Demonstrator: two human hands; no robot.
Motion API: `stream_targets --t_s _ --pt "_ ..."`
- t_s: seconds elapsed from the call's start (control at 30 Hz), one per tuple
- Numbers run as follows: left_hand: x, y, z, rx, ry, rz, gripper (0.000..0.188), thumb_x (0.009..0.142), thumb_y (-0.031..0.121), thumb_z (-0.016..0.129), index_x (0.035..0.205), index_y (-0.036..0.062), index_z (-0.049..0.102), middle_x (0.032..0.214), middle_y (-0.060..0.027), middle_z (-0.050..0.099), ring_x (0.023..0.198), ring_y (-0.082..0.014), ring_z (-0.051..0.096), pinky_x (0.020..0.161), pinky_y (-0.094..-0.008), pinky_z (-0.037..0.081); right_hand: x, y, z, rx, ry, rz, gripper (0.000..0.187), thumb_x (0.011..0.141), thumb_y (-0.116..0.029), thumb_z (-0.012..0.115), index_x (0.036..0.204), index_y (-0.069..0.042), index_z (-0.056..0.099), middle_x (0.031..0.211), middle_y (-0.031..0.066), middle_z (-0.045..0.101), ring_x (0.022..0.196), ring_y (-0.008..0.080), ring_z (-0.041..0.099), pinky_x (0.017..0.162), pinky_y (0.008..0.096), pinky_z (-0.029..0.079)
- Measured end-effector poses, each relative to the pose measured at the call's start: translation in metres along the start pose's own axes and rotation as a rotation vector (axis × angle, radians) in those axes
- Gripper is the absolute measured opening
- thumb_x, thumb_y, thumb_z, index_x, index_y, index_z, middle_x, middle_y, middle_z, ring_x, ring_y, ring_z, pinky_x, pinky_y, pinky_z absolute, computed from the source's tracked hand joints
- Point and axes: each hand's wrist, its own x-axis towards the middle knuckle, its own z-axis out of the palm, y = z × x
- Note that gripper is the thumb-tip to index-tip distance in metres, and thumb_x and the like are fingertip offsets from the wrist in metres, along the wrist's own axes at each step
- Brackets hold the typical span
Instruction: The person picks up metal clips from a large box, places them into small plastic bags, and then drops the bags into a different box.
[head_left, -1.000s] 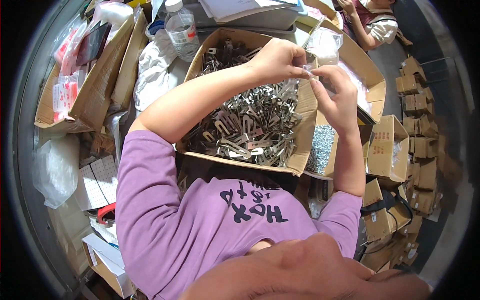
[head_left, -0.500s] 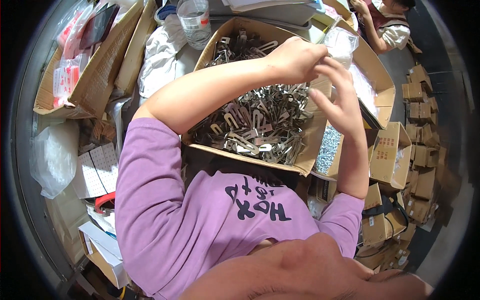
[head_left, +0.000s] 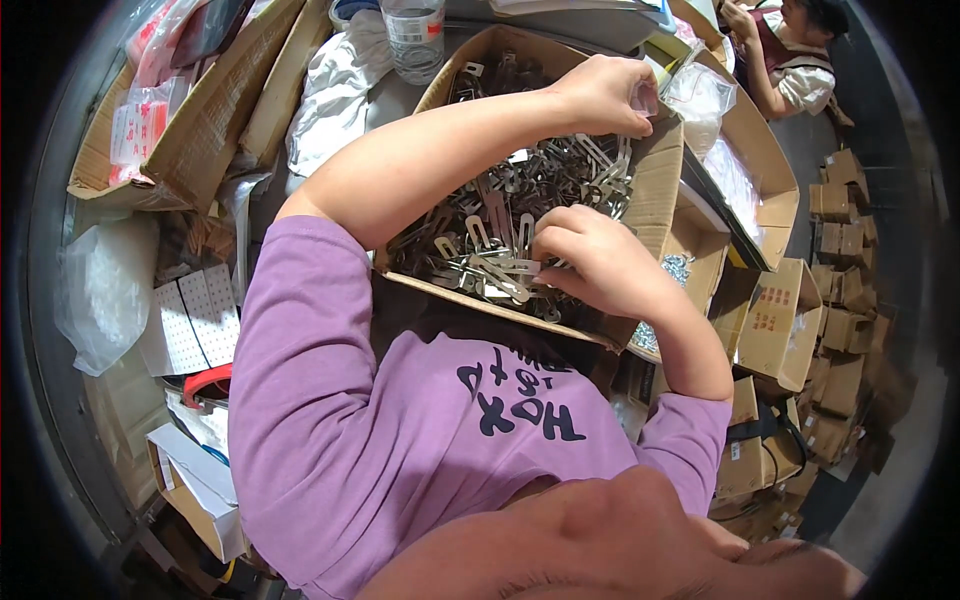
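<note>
A cardboard box in front of me holds a heap of silver slotted flat metal pieces. Over the box's far right corner my left hand is closed, pinching a small clear plastic bag. Lower down, my right hand reaches into the heap with curled fingers. Its thumb and fingertips are closed on the end of one slotted metal piece; the fingers partly cover it.
Beside the box on the right stands a smaller carton with small silver screws. Farther right, an open box contains clear plastic bags. A clear plastic bottle and white cloth lie beyond. Another person is at the far right.
My hands, close together over the box's right side before, are now apart. The right hand has come down and left into the metal pieces; the left stays near the far corner.
</note>
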Motion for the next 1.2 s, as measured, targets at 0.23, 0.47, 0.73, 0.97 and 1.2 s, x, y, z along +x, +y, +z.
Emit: stream_targets --t_s 0.23,0.47,0.73,0.97,1.2 --pt "0.0 -0.001 0.002 -0.024 -0.058 -0.013 0.04 0.067 0.02 0.076 0.098 -0.0001 0.061 0.089 -0.0097 0.068 0.083 -0.0184 0.066 0.078 -0.0289 0.051 -0.003 0.013 -0.007 0.012 -0.089 0.083 0.021 0.067 -0.003 0.068 0.079 -0.003 0.052 0.077 0.0098 0.056 0.081 0.0293 0.056 0.07 0.0382 0.045" --pt "0.0 0.003 0.002 0.001 -0.063 0.019 0.038 0.067 0.019 0.076 0.096 -0.0002 0.061 0.088 -0.0098 0.068 0.081 -0.0176 0.066 0.077 -0.0284 0.051 0.005 0.008 -0.01 0.053 -0.196 0.188 0.019 0.07 -0.009 0.067 0.082 -0.004 0.053 0.075 0.0135 0.059 0.075 0.0328 0.059 0.066 0.0415 0.046" --pt "0.0 -0.001 0.004 0.011 -0.065 0.035 0.037 0.067 0.018 0.076 0.095 0.0009 0.061 0.086 -0.01 0.067 0.08 -0.0179 0.065 0.074 -0.0287 0.051 -0.023 0.008 -0.061 -0.095 -0.191 0.281 0.021 0.069 -0.007 0.069 0.088 -0.003 0.062 0.078 0.0137 0.063 0.076 0.0319 0.061 0.067 0.0391 0.048" --pt "-0.004 0.001 0.016 -0.184 -0.226 0.083 0.033 0.068 0.01 0.074 0.096 0.0025 0.059 0.08 -0.0038 0.061 0.074 -0.011 0.058 0.068 -0.0261 0.05 -0.052 0.017 -0.084 0.562 0.377 0.355 0.01 0.085 0.001 0.056 0.095 0.002 0.055 0.093 0.0037 0.054 0.081 0.011 0.049 0.069 0.0244 0.042" --pt "-0.02 0.026 0.018 -0.462 -0.402 -0.05 0.035 0.069 0.009 0.074 0.098 0.0007 0.057 0.082 -0.0026 0.061 0.077 -0.0094 0.057 0.07 -0.0255 0.05 -0.031 0.064 -0.046 0.846 0.801 0.265 0.01 0.081 -0.005 0.067 0.088 0.001 0.063 0.097 0.0013 0.053 0.084 0.0084 0.052 0.075 0.0219 0.043"
